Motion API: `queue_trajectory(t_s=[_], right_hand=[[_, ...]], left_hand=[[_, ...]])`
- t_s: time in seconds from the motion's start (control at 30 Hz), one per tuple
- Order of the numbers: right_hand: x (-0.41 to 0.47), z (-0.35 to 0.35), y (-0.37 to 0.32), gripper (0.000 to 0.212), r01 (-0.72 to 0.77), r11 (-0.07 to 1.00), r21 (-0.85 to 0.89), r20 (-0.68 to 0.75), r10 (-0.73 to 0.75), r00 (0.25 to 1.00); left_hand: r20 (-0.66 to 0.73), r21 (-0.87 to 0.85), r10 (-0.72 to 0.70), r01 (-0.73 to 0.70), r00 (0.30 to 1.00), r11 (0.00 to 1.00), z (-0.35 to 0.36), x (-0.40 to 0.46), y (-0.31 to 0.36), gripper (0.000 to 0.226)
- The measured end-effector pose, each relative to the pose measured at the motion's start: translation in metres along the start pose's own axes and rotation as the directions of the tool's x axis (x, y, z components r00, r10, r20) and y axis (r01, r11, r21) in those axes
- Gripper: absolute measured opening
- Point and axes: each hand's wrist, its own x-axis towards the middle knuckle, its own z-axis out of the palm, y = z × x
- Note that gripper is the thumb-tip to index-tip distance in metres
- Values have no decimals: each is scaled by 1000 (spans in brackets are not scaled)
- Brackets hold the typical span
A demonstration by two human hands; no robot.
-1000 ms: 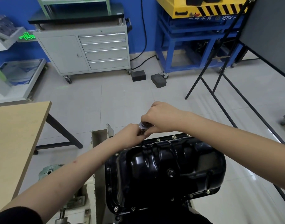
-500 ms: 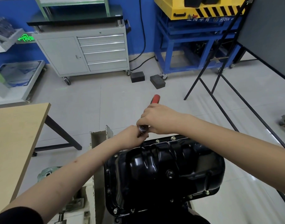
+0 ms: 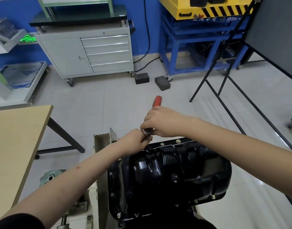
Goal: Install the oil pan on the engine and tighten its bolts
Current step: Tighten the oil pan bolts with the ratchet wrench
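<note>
While the pan [image 3: 168, 176] sat on the engine, the right hand [image 3: 163, 121] gripped the red-handled ratchet [image 3: 156, 100] at a far-rim bolt, and the left hand [image 3: 135, 140] pinched its socket [image 3: 147, 132]. Good practice was probably keeping the socket square and swinging smoothly.

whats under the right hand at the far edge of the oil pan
The right hand grips a ratchet: its red handle pokes out beyond the knuckles and its round metal head shows below the fingers. The left hand holds beneath that head, hiding the socket and bolt on the oil pan.
</note>
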Motion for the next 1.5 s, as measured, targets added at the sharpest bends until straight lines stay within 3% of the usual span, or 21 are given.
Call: queue_trajectory(t_s=[0.1, 0.27, 0.4, 0.5, 0.63, 0.9, 0.97, 1.1, 1.2, 1.3, 1.43, 1.5], right_hand=[[0, 0, 0, 21, -14, 999, -37, -7, 14, 1000], [-1, -2, 0, 47, -145, 989, -9, 45, 146, 988], [-3, 1, 2, 30, -102, 993, 62, 25, 101, 995], [-3, 2, 3, 22, -9, 1000, 1, -17, 9, 1000], [-1, 1, 2, 28, -18, 999, -48, -20, 17, 1000], [1, 1, -4, 44, -123, 992, 21, 40, 122, 992], [-1, 3, -9, 45, -172, 984, 36, 15, 172, 985], [-3, 10, -18, 42, -239, 967, 89, -25, 242, 970], [-5, 11, -12, 37, -228, 959, 170, -13, 234, 972], [-10, 12, 0, 37, -187, 928, 322, 50, 180, 982], [-26, 17, 27, 44, -290, 798, 529, 185, 225, 957], [-34, 23, 36, 45, -333, 804, 492, 230, 249, 941]], left_hand=[[5, -11, -20, 20, 1000, 1000, 0, 0, 0, 33], [-13, -1, -49, 49, 999, 999, -2, -2, 2, 30], [29, 41, -21, 20, 999, 999, -4, 0, 2, 30], [56, 66, -8, 4, 998, 998, -5, 2, 3, 35], [39, 39, -27, 26, 999, 999, -5, -1, 5, 33], [25, -5, -92, 92, 995, 996, -1, -2, 2, 15], [18, -27, -108, 108, 994, 994, -1, -1, 1, 25], [-26, -49, -130, 128, 991, 991, 0, -1, 3, 37], [-18, -55, -111, 110, 994, 992, -1, -2, 3, 33], [8, -35, -85, 85, 996, 996, -1, -2, 1, 16], [24, -59, -37, 38, 999, 998, -3, -3, -1, 32], [37, -65, -34, 36, 999, 997, -4, -3, -2, 32]])
